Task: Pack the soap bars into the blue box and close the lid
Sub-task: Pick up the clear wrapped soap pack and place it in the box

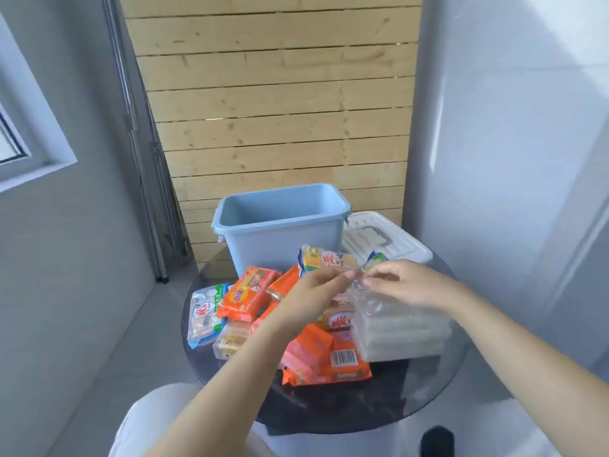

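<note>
Both hands pinch the top of a clear-wrapped soap pack [400, 328]: left hand [318, 291] and right hand [407, 285] w/ fingertips nearly touching. Blue box [280, 225] sits open just beyond them, white lid [385, 240] behind the right hand, loose soap bars [245, 291] under the left.

Box [280, 225] behind soap bars [250, 293], lid [385, 240] right.

I am looking at a small round dark glass surface [428, 384] that is reflecting pale daylight. Behind it a wall of horizontal light wood planks [273, 103] is filling the middle. Grey walls [514, 127] are flanking it on both sides, and a grey-framed window [19, 140] is letting light in at left. The floor [125, 351] is showing pale grey.
</note>
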{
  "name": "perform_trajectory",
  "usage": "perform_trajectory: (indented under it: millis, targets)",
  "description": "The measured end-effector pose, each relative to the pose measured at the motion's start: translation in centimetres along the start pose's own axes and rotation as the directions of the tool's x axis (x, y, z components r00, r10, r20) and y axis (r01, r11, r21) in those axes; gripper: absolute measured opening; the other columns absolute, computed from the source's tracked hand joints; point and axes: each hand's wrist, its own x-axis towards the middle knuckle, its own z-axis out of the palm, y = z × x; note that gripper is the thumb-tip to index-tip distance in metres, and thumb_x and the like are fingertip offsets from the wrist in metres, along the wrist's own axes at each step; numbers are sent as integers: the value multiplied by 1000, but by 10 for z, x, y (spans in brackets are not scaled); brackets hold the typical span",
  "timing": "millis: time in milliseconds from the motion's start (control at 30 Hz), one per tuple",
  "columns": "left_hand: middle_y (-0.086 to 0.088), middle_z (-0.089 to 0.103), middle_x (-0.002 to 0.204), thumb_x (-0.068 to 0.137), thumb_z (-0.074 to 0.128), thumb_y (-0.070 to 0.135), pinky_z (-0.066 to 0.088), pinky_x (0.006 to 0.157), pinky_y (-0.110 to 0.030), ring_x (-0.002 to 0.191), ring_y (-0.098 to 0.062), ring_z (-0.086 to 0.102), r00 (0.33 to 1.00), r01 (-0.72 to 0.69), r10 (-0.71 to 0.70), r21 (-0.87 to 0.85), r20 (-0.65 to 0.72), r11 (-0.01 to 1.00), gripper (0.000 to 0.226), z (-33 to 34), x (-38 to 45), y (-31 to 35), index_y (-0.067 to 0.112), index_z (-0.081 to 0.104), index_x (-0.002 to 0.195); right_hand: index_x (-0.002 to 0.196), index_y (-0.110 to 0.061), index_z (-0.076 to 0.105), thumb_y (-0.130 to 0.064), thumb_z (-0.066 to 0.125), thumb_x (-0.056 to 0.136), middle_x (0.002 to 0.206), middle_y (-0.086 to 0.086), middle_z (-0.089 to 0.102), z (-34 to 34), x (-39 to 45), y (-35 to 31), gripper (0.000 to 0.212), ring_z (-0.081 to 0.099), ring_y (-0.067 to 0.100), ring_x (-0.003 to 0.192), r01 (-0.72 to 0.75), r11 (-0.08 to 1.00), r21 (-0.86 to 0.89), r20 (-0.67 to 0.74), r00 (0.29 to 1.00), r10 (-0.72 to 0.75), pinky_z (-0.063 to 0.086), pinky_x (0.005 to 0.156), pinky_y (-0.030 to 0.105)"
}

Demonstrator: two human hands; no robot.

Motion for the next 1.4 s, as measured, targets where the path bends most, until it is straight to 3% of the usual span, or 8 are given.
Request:
perform_trajectory:
  millis: [133, 333, 467, 700, 867, 1067, 1267, 1400]
  targets:
    - [19, 63, 121, 80, 66, 48, 47, 94, -19, 110, 3, 57, 985, -59, 41, 100, 166, 993, 39, 9, 5, -8, 39, 62, 117, 110, -48, 61, -78, 40, 64, 109, -33, 58, -12, -17, 22, 59, 41, -20, 102, 5, 997, -73, 109, 994, 3, 29, 76, -6]
    - [26, 63, 106, 71, 79, 30, 39, 73, -1, 84, 20, 55, 983, -172, 155, 181, 104, 969, 31, 29, 20, -17, 38, 70, 99, 114, -64, 50, -81, 67, 41, 137, -32, 35, -39, -26, 45, 77, 24, -4, 135, -69, 997, -17, 284, 956, 71, 32, 112, 38]
    - [23, 68, 94, 72, 78, 21, 41, 73, -1, 89, 15, 59, 988, -154, 154, 111, 6, 982, 12, 38, 24, -21, 32, 76, 75, 114, -64, 49, -70, 74, 44, 127, -47, 34, -52, -28, 56, 74, 25, -10, 134, 6, 1000, -24, 390, 921, 3, 24, 104, 15]
    - [8, 74, 81, 80, 72, 19, 53, 65, -13, 72, 1, 66, 980, -120, 135, 107, -147, 987, 16, 48, 25, -23, 27, 70, 67, 113, -52, 59, -66, 79, 44, 143, -34, 30, -55, -30, 71, 73, 19, -10, 137, -43, 987, 156, 513, 857, -43, 20, 112, 21]
    - [0, 71, 79, 84, 67, 22, 51, 65, -21, 74, -13, 64, 966, -52, 78, 109, -247, 993, 13, 50, 28, -24, 19, 64, 72, 106, -57, 60, -55, 78, 52, 133, -47, 32, -48, -26, 76, 57, 21, -6, 138, -10, 997, 73, 438, 899, -23, 30, 111, 29]
    - [9, 62, 70, 87, 63, 27, 41, 50, -6, 58, 8, 55, 965, -67, 119, 221, -233, 973, 14, 51, 28, -26, 20, 59, 76, 86, -47, 73, -53, 79, 56, 113, -45, 55, -36, -23, 79, 31, 52, 4, 122, -13, 990, 139, 242, 970, -21, 40, 103, 56]
    - [7, 67, 90, 87, 62, 29, 49, 71, -17, 81, -2, 61, 985, -113, 140, 234, -100, 966, 10, 52, 21, -24, 20, 61, 83, 63, -39, 75, -32, 82, 62, 87, -43, 64, -30, -15, 84, 11, 50, -27, 94, 12, 983, 185, 85, 996, -29, 34, 77, -5]
    - [11, 66, 99, 74, 65, 47, 48, 81, -13, 93, 2, 59, 981, -191, 195, 221, 1, 956, 23, 53, 18, -18, 32, 63, 91, 56, -41, 72, -32, 84, 60, 91, -34, 66, -27, -14, 84, 15, 48, -26, 95, 40, 988, 148, 21, 999, -44, 33, 82, 4]
